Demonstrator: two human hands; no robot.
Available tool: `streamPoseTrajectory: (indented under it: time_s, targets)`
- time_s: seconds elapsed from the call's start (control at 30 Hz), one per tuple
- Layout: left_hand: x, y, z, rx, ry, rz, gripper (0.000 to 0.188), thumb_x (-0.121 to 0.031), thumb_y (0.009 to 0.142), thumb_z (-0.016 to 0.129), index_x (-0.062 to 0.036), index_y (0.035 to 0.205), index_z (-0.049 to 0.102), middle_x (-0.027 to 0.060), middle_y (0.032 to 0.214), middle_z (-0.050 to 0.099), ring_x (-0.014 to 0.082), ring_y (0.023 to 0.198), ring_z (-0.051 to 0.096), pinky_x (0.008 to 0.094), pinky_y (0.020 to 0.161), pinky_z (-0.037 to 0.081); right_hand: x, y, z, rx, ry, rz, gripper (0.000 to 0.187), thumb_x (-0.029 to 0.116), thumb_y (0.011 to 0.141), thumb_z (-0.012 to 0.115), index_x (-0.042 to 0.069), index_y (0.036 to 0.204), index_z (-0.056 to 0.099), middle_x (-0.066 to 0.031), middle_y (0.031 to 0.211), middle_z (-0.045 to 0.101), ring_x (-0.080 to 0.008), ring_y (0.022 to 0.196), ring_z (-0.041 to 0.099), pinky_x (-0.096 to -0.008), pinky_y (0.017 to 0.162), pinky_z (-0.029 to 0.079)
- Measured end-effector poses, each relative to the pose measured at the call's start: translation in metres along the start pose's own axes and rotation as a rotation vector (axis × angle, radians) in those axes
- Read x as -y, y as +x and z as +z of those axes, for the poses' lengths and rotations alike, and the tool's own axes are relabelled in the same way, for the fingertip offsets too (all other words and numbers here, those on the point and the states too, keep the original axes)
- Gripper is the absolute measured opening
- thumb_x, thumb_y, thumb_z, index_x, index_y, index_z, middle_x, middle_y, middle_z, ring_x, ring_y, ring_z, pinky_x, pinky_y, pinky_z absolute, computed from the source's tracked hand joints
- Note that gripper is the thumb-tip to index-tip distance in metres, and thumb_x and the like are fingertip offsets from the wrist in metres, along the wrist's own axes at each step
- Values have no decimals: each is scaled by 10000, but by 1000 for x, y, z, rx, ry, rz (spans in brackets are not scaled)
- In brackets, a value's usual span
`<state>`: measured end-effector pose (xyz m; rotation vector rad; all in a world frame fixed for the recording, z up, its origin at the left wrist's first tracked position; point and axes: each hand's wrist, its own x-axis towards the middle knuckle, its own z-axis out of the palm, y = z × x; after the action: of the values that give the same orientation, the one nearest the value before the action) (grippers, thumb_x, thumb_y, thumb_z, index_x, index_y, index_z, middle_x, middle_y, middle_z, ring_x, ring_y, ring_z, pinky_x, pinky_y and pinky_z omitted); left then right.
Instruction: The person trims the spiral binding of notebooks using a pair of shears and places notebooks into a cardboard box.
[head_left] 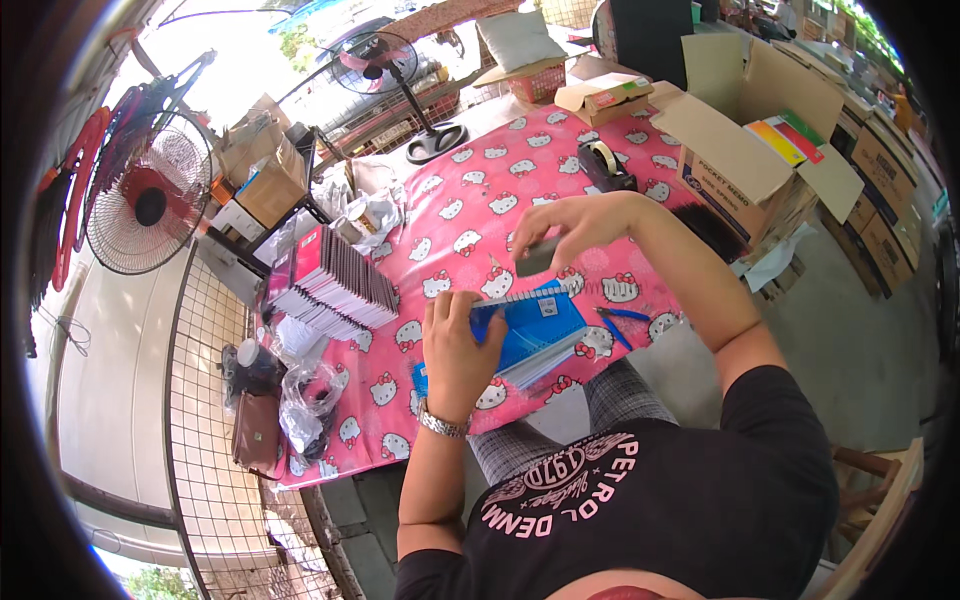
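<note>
A blue notebook (pixel 545 330) lies on the pink cloth in front of me, its page edges toward my lap. My left hand (pixel 460 345) grips its left end, with the thumb on the cover. A wire coil (pixel 605 289) runs along the notebook's far edge and sticks out past its right end. Just above that edge, my right hand (pixel 585 228) pinches a small dark grey block (pixel 538 257) between thumb and fingers. Blue-handled pliers (pixel 622 325) rest to the right of the notebook.
Stacks of spiral notebooks (pixel 330 285) with red covers stand at left, near plastic bags (pixel 310 400) and a brown bag (pixel 258 432). A tape dispenser (pixel 606 165), a dark brush (pixel 710 228) and an open carton (pixel 735 185) are at right. A fan (pixel 435 143) stands at the back.
</note>
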<state>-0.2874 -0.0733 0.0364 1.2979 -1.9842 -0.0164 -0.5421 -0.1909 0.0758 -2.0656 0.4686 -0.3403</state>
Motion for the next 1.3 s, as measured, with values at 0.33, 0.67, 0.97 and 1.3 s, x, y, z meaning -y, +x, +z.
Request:
streamPoseTrajectory:
  time_s: [0.33, 0.67, 0.97, 1.3]
  targets:
    - [2, 5, -6, 124, -250, -127, 261, -105, 829, 726, 9, 1027, 598, 149, 910, 607, 245, 657, 592, 358, 600, 488, -2, 20, 5, 72, 141, -41, 509, 222, 769, 722, 33, 1227, 610, -93, 1209, 597, -178, 1136, 564, -327, 1004, 417]
    - [14, 3, -8, 106, -253, -127, 277, -112, 858, 728, 5, 1069, 592, 106, 873, 631, 136, 604, 586, 275, 545, 464, -143, 25, 31, -388, -426, 599, 409, 406, 809, 732, 101, 1075, 673, -132, 1164, 611, -277, 1178, 559, -428, 1017, 430]
    - [31, -3, 14, 87, -653, -415, 194, -110, 914, 702, 5, 1060, 645, 57, 836, 675, 92, 656, 623, 248, 541, 517, -218, -63, 108, -1266, -495, 478, 455, 283, 850, 714, 75, 1236, 592, -157, 1354, 542, -376, 1292, 453, -532, 1077, 348]
    - [28, -16, 27, -122, -559, -305, 243, -138, 899, 734, 12, 1079, 672, 43, 726, 646, 83, 602, 627, 229, 523, 540, 8, 17, 138, -1025, -935, -176, 394, 230, 865, 695, 145, 1234, 586, -31, 1170, 612, -241, 1223, 524, -593, 1130, 108]
